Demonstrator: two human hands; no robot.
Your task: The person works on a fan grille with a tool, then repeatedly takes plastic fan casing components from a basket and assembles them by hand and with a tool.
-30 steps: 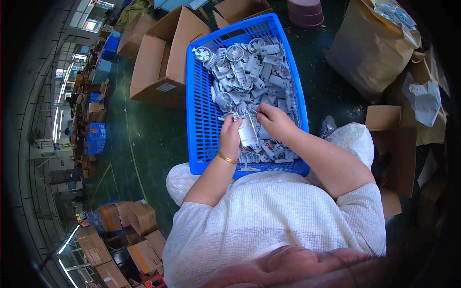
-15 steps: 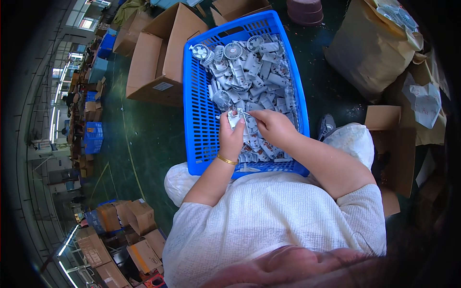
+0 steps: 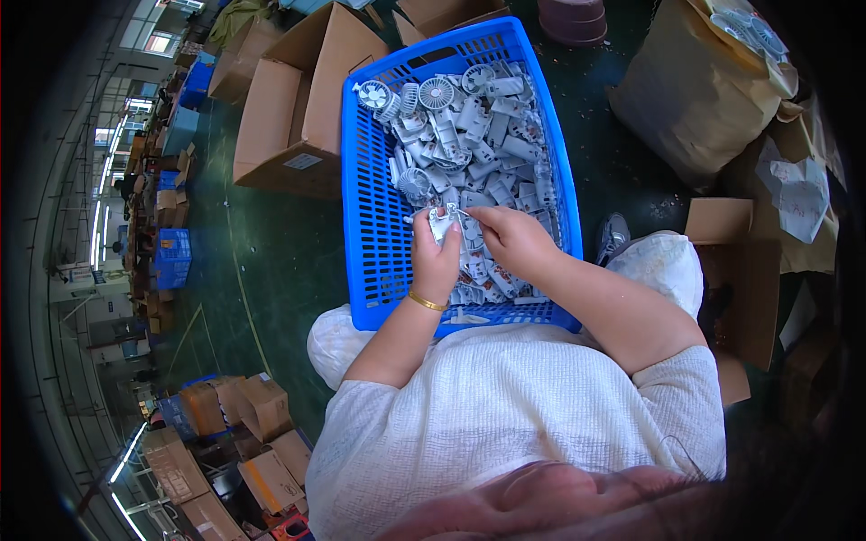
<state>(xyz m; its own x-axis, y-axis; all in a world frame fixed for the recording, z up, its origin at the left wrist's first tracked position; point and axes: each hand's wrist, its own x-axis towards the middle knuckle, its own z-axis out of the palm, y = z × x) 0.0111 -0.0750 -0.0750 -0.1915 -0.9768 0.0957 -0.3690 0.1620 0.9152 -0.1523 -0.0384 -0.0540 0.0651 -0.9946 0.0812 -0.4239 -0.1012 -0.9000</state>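
Observation:
Above a blue plastic basket point(image 3: 363, 203), my left hand point(image 3: 435, 263) is closed round a small white plastic casing piece point(image 3: 441, 227), thumb on its near face. A yellow bangle sits on that wrist. My right hand point(image 3: 516, 236) is closed in a pinch at the right side of the piece, beside a thin pale strand or edge. What its fingertips hold is too small to make out. Under both hands the basket is heaped with white plastic handheld fan parts point(image 3: 478, 135), mostly casings. Several round fan heads point(image 3: 437, 93) lie toward the far left of the heap.
An opened cardboard box point(image 3: 293, 117) stands against the basket's left side. To the right are a large paper sack point(image 3: 690, 99) with fan parts on top and another open carton point(image 3: 753, 288). A dark reddish tub point(image 3: 574, 22) sits at the far side. Cartons point(image 3: 262, 406) are stacked lower left.
The view has shifted very slightly. Both hands keep nearly the same place and hold on the casing piece.

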